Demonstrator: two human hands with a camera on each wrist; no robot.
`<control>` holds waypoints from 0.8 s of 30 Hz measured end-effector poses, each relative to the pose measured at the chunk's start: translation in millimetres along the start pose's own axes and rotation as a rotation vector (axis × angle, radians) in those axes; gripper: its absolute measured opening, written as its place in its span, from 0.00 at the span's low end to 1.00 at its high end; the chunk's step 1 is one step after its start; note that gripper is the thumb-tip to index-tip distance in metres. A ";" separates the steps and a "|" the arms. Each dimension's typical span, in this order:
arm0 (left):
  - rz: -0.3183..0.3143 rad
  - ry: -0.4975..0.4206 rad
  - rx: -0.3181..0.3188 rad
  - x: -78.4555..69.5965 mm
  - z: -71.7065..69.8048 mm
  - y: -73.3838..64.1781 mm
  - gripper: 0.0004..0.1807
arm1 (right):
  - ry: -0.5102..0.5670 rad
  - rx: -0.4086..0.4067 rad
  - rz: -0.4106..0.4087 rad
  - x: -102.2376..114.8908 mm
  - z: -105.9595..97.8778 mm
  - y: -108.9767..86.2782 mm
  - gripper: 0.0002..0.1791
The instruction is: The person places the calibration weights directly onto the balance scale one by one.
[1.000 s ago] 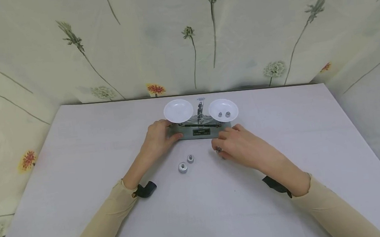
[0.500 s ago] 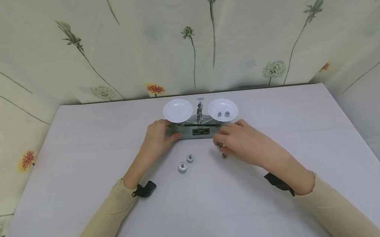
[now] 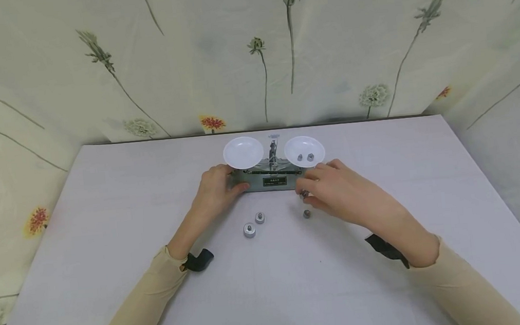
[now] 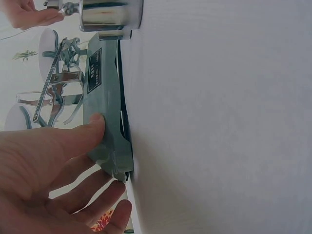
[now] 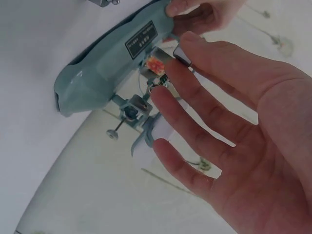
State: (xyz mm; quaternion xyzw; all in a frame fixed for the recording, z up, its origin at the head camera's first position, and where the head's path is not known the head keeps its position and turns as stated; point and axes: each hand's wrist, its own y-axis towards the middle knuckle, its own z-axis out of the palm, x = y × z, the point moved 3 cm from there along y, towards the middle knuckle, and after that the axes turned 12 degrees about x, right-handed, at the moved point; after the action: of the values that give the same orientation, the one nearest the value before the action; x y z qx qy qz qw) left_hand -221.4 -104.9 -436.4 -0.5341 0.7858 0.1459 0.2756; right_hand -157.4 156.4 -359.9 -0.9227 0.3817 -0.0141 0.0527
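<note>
A green-grey balance scale [image 3: 259, 179] stands near the far side of the table. My left hand [image 3: 213, 190] holds the left end of its base, thumb on the front face and fingers round the end, as the left wrist view shows. Between thumb and forefinger my right hand [image 3: 341, 191] pinches a small metal weight [image 5: 182, 55], held in front of the base's right end and below the right pan [image 3: 305, 145]. Two small weights [image 3: 310, 157] lie in that pan. The left pan [image 3: 243, 152] bears nothing. Another small weight [image 3: 307, 214] stands on the table under my right hand.
Two larger metal weights, a bigger one [image 3: 249, 230] and a smaller one [image 3: 259, 217], stand upright on the white tabletop [image 3: 271, 285] in front of the scale. A flower-patterned cloth [image 3: 215, 73] hangs behind the table's far edge.
My right hand has lifted the pinched weight and moved slightly right and toward the right pan, uncovering the small weight on the table. The left hand stays on the base.
</note>
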 end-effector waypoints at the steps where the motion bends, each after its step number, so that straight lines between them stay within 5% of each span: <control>1: -0.001 0.001 0.000 -0.1 0.0 -0.1 0.27 | 0.001 0.001 0.002 -0.4 -0.8 -0.3 0.13; 24: -0.008 0.004 0.001 -1.2 -0.2 -0.2 0.27 | 0.028 -0.016 0.046 -10.4 -16.8 -6.7 0.12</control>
State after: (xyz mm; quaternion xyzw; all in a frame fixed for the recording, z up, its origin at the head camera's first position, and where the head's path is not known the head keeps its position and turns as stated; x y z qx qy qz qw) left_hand -221.0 -104.1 -435.5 -0.5374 0.7843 0.1435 0.2748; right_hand -161.1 167.1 -342.3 -0.9136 0.4038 -0.0229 0.0405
